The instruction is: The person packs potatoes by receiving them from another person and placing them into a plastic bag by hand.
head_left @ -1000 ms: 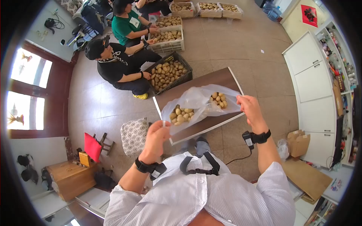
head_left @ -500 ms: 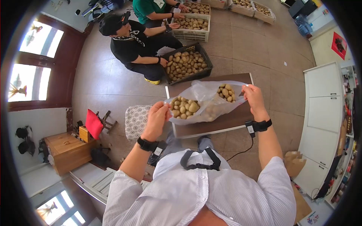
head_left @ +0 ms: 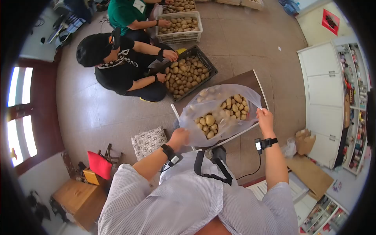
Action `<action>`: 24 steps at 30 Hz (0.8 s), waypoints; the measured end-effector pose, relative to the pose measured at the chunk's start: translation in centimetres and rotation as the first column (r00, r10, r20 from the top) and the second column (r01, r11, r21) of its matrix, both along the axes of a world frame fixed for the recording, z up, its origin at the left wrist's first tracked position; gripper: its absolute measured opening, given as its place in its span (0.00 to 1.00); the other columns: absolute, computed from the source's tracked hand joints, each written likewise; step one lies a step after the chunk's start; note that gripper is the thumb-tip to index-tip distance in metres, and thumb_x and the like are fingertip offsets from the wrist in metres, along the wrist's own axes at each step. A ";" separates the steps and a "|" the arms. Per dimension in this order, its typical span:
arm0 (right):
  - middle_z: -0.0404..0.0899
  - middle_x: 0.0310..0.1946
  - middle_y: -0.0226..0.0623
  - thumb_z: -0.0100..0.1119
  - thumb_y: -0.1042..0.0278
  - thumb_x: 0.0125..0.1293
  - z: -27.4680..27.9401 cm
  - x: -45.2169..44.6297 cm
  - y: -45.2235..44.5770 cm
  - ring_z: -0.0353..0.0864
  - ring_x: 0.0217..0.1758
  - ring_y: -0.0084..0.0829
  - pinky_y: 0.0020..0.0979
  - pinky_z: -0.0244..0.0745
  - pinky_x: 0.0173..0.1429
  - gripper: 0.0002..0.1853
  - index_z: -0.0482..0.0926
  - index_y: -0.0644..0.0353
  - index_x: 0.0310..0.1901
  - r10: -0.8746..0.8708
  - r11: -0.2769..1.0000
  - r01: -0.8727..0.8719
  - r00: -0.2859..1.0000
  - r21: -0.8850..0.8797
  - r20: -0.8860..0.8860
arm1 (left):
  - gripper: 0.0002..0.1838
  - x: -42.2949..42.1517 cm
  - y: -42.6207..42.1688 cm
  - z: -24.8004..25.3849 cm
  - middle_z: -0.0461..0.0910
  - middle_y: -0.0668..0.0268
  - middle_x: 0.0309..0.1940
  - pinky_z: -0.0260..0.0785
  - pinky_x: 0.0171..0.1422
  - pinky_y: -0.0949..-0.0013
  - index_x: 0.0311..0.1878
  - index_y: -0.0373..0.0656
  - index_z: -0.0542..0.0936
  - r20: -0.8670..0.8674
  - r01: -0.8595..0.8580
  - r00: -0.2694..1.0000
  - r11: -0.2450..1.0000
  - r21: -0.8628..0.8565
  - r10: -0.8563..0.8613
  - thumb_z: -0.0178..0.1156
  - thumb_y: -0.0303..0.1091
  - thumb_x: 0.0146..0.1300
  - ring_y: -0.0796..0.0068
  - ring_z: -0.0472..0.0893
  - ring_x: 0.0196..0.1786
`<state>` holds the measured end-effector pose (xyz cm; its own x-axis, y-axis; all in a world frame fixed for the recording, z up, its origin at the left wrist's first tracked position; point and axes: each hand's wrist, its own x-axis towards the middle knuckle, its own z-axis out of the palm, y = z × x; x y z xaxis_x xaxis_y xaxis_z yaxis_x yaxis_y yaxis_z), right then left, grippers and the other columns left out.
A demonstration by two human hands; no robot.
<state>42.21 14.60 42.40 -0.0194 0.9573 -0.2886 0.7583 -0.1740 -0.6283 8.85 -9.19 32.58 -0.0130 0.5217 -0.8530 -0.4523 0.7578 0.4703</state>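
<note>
Compared with the frame half a second back, the left hand [head_left: 178, 138] has come down toward the near left corner of the table [head_left: 250, 81], and the plastic bag [head_left: 194, 135], drawn out narrow between the hands earlier, now spreads wider and rounder; the co-worker in black [head_left: 114, 80] has also brought one hand back from the white crate [head_left: 179, 38] to the black crate [head_left: 207, 62]

Right hand [head_left: 265, 119]: thumb and fingers clamped on the bag's rim, by the right edge of the table. Left hand: at the bag's near left rim, blurred (cannot tell whether it is closed on the film or only touching it)

Bag position: over most of the tabletop, a brown strip left bare at the far right corner, film reaching past the left edge. Two clusters of potatoes [head_left: 210, 120] show clearly, one toward the near left corner, one toward the right edge; others are dimmed by the cloudy film

Surroundings: the black crate, filled with potatoes, stands just beside the table's far left corner, both of the co-worker's hands at it. A patterned cushion [head_left: 149, 142] lies near the table's near left corner
</note>
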 end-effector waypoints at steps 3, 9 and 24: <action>0.80 0.23 0.41 0.57 0.61 0.66 -0.3 -2.1 -2.2 0.79 0.29 0.38 0.37 0.68 0.35 0.15 0.78 0.67 0.30 -0.039 0.999 0.036 0.982 0.021 0.187 | 0.10 -4.5 -1.6 -2.8 0.75 0.62 0.21 0.75 0.27 0.62 0.28 0.38 0.74 -0.063 -0.015 0.998 0.993 -0.119 0.007 0.57 0.33 0.63 0.66 0.78 0.21; 0.77 0.49 0.53 0.61 0.66 0.62 -0.4 -2.3 -8.2 0.75 0.54 0.51 0.43 0.69 0.59 0.20 0.73 0.67 0.54 -0.073 0.966 -0.028 0.924 0.256 0.375 | 0.11 -9.0 -4.9 -9.9 0.81 0.50 0.24 0.79 0.28 0.59 0.19 0.36 0.75 -0.178 0.283 0.928 0.930 -0.234 -0.327 0.54 0.28 0.56 0.59 0.83 0.26; 0.82 0.39 0.55 0.60 0.53 0.61 -8.6 -2.8 -38.7 0.81 0.45 0.51 0.43 0.74 0.49 0.20 0.80 0.66 0.42 0.024 0.865 0.009 0.998 -0.502 0.058 | 0.31 -8.8 -2.8 -10.0 0.81 0.40 0.33 0.79 0.38 0.56 0.50 0.18 0.67 -0.740 0.840 0.191 0.498 -0.217 -0.645 0.60 0.42 0.59 0.48 0.85 0.36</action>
<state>39.44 -24.12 33.75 0.0068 0.6827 -0.7307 0.7943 -0.4475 -0.4108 0.07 -11.94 22.59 0.0020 0.7624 -0.6471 0.7890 0.3963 0.4694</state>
